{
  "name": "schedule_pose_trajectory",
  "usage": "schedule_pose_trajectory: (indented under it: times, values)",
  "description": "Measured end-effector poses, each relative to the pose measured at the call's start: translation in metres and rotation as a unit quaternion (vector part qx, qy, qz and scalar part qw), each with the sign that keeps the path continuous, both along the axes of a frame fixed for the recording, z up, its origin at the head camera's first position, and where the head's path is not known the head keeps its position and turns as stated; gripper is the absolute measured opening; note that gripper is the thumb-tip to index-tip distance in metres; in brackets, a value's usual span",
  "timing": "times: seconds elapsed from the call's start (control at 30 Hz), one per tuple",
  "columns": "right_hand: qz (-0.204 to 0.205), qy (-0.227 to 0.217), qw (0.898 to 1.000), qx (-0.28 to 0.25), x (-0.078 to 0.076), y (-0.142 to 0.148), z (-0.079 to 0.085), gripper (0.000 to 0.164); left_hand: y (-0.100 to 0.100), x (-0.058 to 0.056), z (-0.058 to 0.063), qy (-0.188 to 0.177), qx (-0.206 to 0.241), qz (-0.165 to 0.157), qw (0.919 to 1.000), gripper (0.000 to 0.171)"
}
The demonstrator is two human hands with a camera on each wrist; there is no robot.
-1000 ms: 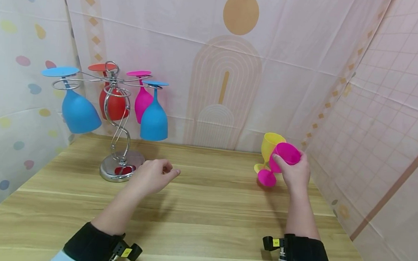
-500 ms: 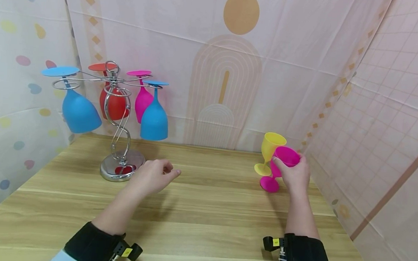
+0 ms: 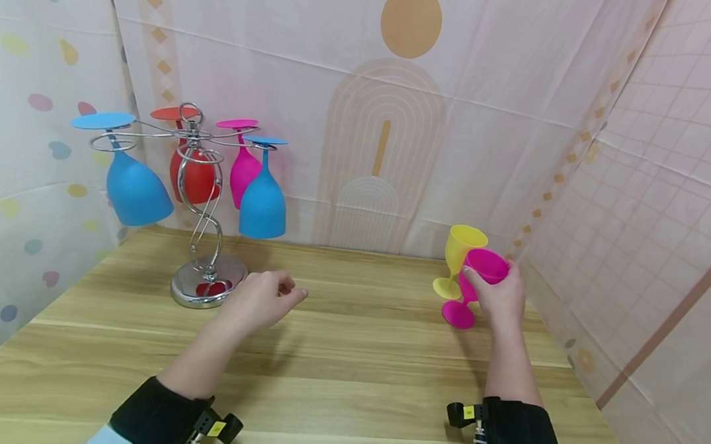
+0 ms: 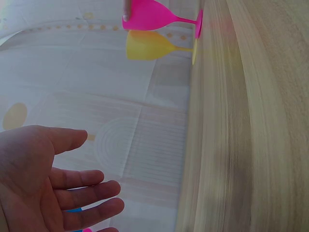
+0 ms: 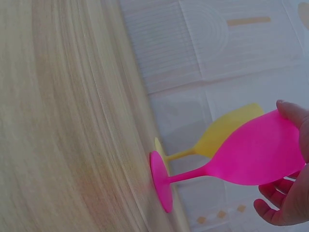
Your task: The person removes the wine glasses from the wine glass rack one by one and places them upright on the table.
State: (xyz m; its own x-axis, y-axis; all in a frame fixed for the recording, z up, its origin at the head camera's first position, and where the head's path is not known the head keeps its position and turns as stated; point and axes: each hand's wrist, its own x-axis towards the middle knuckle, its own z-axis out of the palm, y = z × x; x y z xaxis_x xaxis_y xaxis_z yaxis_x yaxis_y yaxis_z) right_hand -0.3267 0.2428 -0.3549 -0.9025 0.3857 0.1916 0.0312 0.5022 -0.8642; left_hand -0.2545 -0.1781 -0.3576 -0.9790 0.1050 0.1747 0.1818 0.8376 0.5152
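A pink wine goblet (image 3: 487,266) stands upright on the table at the right, its foot on the wood. Around the upper part of its bowl is my right hand (image 3: 503,296), thumb at the rim on one side and fingers (image 5: 273,203) on the other. Just behind it stands a yellow goblet (image 3: 463,243), partly overlapped by the pink one. My left hand (image 3: 263,299) hovers in front of the rack's base with nothing in it; the left wrist view shows its fingers (image 4: 89,197) loosely spread.
At the left stands a chrome glass rack (image 3: 210,278), goblets hanging upside down by their feet: two blue ones, including the near blue goblet (image 3: 263,208), a red goblet (image 3: 195,178) and another pink goblet (image 3: 243,174). Patterned cloth (image 3: 279,66) encloses the wooden table (image 3: 348,381).
My right hand has brought the pink goblet from tilted to upright, its foot coming down nearer to me onto the table. In the last half second almost nothing moved; my left hand has stayed still.
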Motion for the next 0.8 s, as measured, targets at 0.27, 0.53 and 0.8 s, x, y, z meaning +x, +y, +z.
schedule_pose_trajectory:
  times: [0.27,0.53,0.8]
  values:
    - [0.007,0.003,1.0,-0.007,-0.001,-0.0002,-0.0014,0.103,-0.0003,-0.0006,-0.0005,-0.002,0.001,0.001,1.0,0.041]
    - [0.007,-0.008,1.0,-0.002,0.0004,-0.001,-0.0006,0.102,-0.0004,-0.0004,-0.0007,0.004,0.001,0.001,1.0,0.042]
    - [0.01,-0.013,1.0,-0.009,0.001,-0.0018,-0.0003,0.1,-0.0006,-0.0011,-0.0018,0.004,-0.001,-0.001,1.0,0.043]
